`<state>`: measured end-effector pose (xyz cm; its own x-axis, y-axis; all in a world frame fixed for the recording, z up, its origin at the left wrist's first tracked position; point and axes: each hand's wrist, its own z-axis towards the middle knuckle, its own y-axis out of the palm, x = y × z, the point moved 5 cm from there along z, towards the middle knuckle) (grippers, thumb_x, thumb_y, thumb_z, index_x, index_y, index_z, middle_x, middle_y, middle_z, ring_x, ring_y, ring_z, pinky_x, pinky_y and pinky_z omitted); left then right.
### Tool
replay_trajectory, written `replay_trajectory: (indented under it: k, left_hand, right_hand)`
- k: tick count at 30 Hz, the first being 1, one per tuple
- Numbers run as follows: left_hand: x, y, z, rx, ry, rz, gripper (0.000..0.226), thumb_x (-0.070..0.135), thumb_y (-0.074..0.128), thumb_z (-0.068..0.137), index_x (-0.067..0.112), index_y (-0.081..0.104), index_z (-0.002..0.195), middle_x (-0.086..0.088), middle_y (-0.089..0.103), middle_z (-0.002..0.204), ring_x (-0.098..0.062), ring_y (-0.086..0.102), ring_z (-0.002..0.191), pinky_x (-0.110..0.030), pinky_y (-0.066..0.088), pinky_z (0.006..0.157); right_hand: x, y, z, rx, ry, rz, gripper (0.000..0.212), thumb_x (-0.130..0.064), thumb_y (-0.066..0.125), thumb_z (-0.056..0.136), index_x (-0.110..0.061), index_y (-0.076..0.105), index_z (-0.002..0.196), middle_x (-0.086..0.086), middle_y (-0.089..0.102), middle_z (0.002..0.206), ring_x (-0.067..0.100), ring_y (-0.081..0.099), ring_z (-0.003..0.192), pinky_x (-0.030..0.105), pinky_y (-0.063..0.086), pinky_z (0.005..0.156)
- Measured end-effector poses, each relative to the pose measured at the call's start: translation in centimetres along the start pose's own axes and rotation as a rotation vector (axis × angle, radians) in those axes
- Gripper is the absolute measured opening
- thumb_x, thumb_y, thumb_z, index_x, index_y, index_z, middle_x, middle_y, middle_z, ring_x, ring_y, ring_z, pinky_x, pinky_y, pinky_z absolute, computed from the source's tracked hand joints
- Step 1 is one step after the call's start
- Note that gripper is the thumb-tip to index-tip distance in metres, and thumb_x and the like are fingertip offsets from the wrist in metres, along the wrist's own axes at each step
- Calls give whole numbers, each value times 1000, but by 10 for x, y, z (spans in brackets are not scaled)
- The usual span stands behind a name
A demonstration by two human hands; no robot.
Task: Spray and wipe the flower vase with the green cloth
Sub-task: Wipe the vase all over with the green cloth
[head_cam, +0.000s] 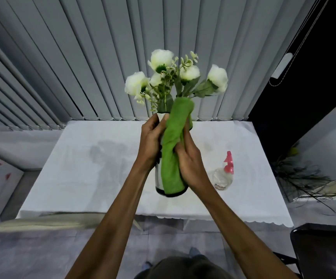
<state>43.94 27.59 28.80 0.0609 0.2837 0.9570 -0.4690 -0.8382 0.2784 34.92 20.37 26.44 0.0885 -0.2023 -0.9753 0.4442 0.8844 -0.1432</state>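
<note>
A tall white vase [159, 183] with a dark base is held up above the table, with white flowers [175, 77] sticking out of its top. My left hand [150, 142] grips the vase's left side near the neck. A green cloth [173, 150] is draped down the front of the vase from rim to base. My right hand [189, 160] presses the cloth against the vase's right side. Most of the vase's body is hidden by the cloth and my hands.
A clear spray bottle [223, 174] with a pink nozzle stands on the white-covered table [82, 168], to the right of the vase. Grey vertical blinds [82, 67] hang behind. A dark chair [324, 250] is at lower right, dried grass [300, 174] at right.
</note>
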Motion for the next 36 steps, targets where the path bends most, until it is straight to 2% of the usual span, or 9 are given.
replay_trajectory:
  k: [4, 10, 13, 16, 21, 24, 27, 31, 36]
  left_hand:
    - [-6, 2, 1, 16, 37, 1, 48, 36, 69, 85, -10, 53, 85, -14, 53, 79, -21, 56, 77, -33, 47, 70]
    - [-5, 5, 2, 39, 63, 54, 48, 40, 63, 89, -4, 52, 76, -15, 53, 74, -22, 56, 70, -34, 46, 66]
    - [-6, 6, 3, 16, 58, 25, 58, 43, 58, 92, -15, 53, 89, -21, 57, 83, -27, 57, 75, -37, 48, 69]
    - [-7, 3, 4, 26, 64, 25, 65, 45, 56, 91, -19, 51, 92, -20, 57, 84, -25, 58, 73, -34, 49, 67]
    - [-16, -5, 13, 22, 19, -20, 40, 34, 47, 100, 17, 70, 73, 3, 70, 68, -9, 65, 62, -22, 52, 59]
    - [-13, -6, 15, 16, 8, -40, 39, 41, 49, 98, 14, 70, 80, 1, 71, 71, -11, 67, 63, -23, 54, 59]
    - [-12, -3, 14, -51, -28, 1, 48, 56, 56, 90, 10, 69, 93, -3, 72, 78, -15, 69, 69, -27, 56, 64]
    - [-9, 6, 9, -64, -95, 55, 61, 69, 72, 71, 14, 68, 98, -5, 69, 84, -20, 67, 78, -35, 56, 75]
    - [1, 10, 7, 58, 22, 168, 25, 58, 67, 83, 34, 62, 78, 12, 67, 75, -7, 67, 74, -22, 53, 68]
  right_hand:
    - [9, -8, 19, 35, 211, 168, 27, -52, 48, 101, -41, 67, 116, -15, 77, 105, 0, 72, 99, 23, 55, 80]
    - [8, -8, 14, -2, 352, 328, 43, -83, 46, 80, -48, 71, 75, -22, 63, 60, 1, 61, 52, 16, 49, 50]
    - [18, -10, 8, -25, 542, 496, 49, -66, 57, 79, -29, 60, 47, -18, 51, 48, 3, 48, 39, 12, 41, 44]
    - [38, -16, -14, -30, 674, 585, 65, -39, 46, 104, -19, 64, 45, -8, 60, 44, 7, 54, 30, 11, 41, 35]
    - [64, -13, -46, 27, 888, 835, 82, -32, 33, 109, -8, 74, 42, 8, 73, 53, 20, 69, 43, 24, 52, 36]
    - [69, -12, -61, 79, 972, 897, 86, -30, 30, 110, -6, 71, 38, 9, 71, 49, 23, 68, 43, 38, 49, 57]
    - [76, -6, -61, 161, 982, 922, 66, -36, 40, 106, -8, 81, 61, 12, 78, 73, 27, 72, 68, 40, 51, 74]
    - [49, 5, -46, 73, 815, 1044, 31, -40, 66, 82, -14, 82, 81, 6, 79, 85, 24, 76, 73, 34, 62, 68]
    - [42, 3, -34, 129, 533, 796, 41, -39, 51, 105, -2, 60, 123, 22, 65, 123, 34, 60, 119, 51, 46, 109]
